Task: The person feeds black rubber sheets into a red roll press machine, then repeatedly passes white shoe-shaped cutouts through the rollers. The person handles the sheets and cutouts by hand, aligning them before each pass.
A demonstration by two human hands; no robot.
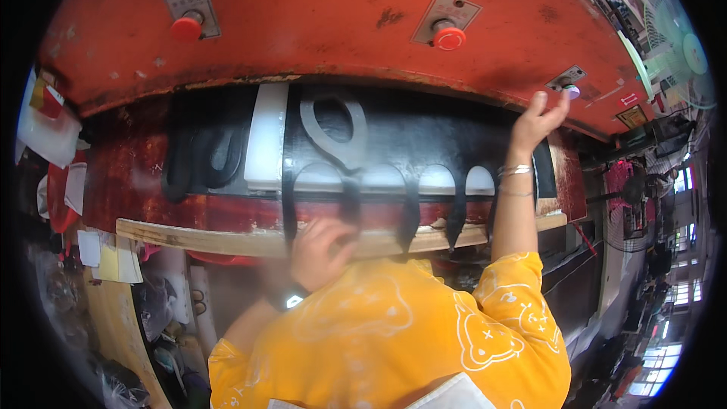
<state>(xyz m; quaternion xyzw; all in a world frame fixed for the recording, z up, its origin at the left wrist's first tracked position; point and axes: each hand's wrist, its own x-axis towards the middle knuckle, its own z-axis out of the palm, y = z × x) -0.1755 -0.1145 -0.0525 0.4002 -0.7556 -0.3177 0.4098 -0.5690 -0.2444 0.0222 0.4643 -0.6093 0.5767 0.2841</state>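
Observation:
My right hand (539, 123) is raised to the orange machine's front, fingers apart. One fingertip meets or overlaps a pale round push button (571, 92); whether it presses cannot be told. My left hand (322, 252) is low at the wooden front rail (204, 237), smeared by motion, so its grip is unclear. Beyond it, a black sheet (447, 132) lies on a white board (265, 136), its near edge cut into rounded gaps, with narrow strips hanging over the rail. On the sheet rests a grey, pointed loop-shaped frame (308, 117), possibly a cutting die.
Two red mushroom buttons, one left (186, 29) and one at the middle (449, 36), stick out of the orange machine body (318, 15) above the bed. Dark curved pieces (223, 155) lie left of the board. A green fan (681, 38) stands far right.

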